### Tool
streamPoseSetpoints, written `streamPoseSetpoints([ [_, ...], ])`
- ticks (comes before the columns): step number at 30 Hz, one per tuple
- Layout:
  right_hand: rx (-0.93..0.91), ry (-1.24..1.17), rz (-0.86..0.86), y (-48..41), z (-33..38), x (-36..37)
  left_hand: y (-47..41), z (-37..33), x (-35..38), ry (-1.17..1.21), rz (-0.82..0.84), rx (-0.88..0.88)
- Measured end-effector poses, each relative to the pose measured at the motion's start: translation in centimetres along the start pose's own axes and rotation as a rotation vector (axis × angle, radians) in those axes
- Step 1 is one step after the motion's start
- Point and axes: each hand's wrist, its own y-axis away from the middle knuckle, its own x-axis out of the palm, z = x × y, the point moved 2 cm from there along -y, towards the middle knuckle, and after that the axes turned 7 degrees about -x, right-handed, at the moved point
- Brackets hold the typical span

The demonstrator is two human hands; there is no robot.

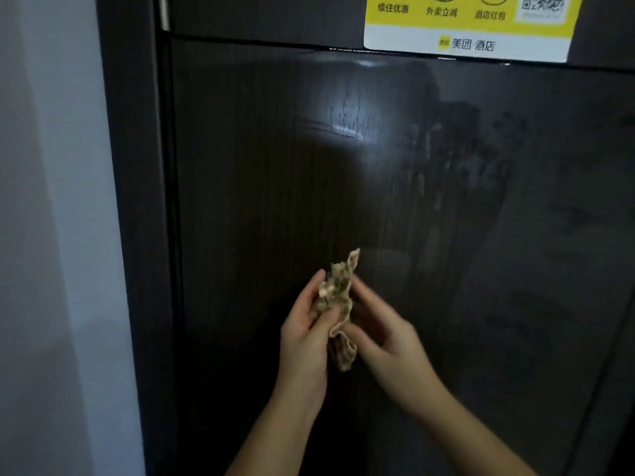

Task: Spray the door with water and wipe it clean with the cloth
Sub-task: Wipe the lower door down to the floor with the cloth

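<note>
Standing off to one side, I see a pale wall [51, 235] furthest left, then the dark door frame [137, 235], and then the person's two bare hands raised together in front of the door [257, 166].

Her left hand [304, 333] comes first: its thumb curls over the near face of the cloth [338, 304] and its fingers sit behind, so it is pinching the bundle. The cloth lies between the two hands, a crumpled beige rag with darker blotches, one corner poking up above the fingertips and a loose tail hanging below the palms. The right hand [381, 333] is just beyond it, fingers bent against the cloth's far side, holding it too.

I'd judge the rag is light, soft and limp. It won't keep a shape by itself, so it wants bunching into a pad held across the palm, with the dangling tail folded in, before it is pressed flat.

Above and to the right of the hands, the glossy door shows droplets and streaky wet marks [446, 156], so it looks slick there. Higher still, a yellow-and-white sticker [470, 29] sits on the panel.
</note>
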Motion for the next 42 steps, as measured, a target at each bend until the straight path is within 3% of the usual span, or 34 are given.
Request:
streamPoseSetpoints([
  [4,-0.033,0.108,-0.098,1.9,-1.0,2.2,1.5,1.7,-1.2,0.254,0.025,-0.222],
  [6,-0.069,0.211,-0.138,2.0,-1.5,2.4,1.4,2.6,-2.2,0.274,0.041,-0.221],
  [8,-0.134,0.372,-0.242,1.6,-2.3,1.4,0.5,3.3,-4.2,-0.040,-0.045,-0.060],
  [11,-0.146,0.672,-0.513,0.3,-4.1,-2.7,-1.2,2.9,-8.4,-0.844,-0.220,0.257],
  [13,-0.065,0.784,-0.639,-0.8,-5.5,-5.1,-2.0,2.2,-11.3,-1.085,-0.284,0.322],
  [15,0.046,0.844,-0.672,-2.4,-7.1,-5.0,-2.7,1.9,-13.3,-1.202,-0.362,0.270],
  [18,-0.027,0.967,-0.495,-4.4,-8.6,0.4,-3.7,2.2,-15.3,-1.268,-0.379,0.172],
  [21,-0.360,1.059,0.054,-2.8,-9.5,7.8,-4.1,2.6,-16.4,-1.317,-0.368,0.194],
  [23,-0.559,1.147,0.316,-1.3,-10.2,9.0,-4.2,2.7,-16.8,-1.342,-0.378,0.213],
  [25,-0.543,1.134,0.273,-2.1,-10.2,6.3,-4.2,2.5,-17.2,-1.350,-0.376,0.230],
  [29,-0.108,1.040,-0.395,-5.1,-8.8,-1.2,-4.2,2.5,-17.8,-1.383,-0.376,0.261],
  [31,-0.037,0.978,-0.544,-5.9,-8.2,-0.7,-4.1,2.5,-17.5,-1.378,-0.385,0.274],
  [33,-0.128,1.001,-0.430,-6.0,-8.2,1.9,-4.2,2.5,-17.3,-1.372,-0.387,0.270],
  [38,-0.581,1.163,0.286,-3.9,-8.3,6.7,-4.1,2.7,-17.1,-1.333,-0.384,0.300],
  [40,-0.617,1.145,0.297,-4.5,-8.2,4.3,-4.1,2.7,-17.0,-1.310,-0.390,0.304],
  [42,-0.441,1.085,0.023,-6.1,-7.7,1.3,-4.1,2.7,-17.1,-1.266,-0.392,0.283],
])
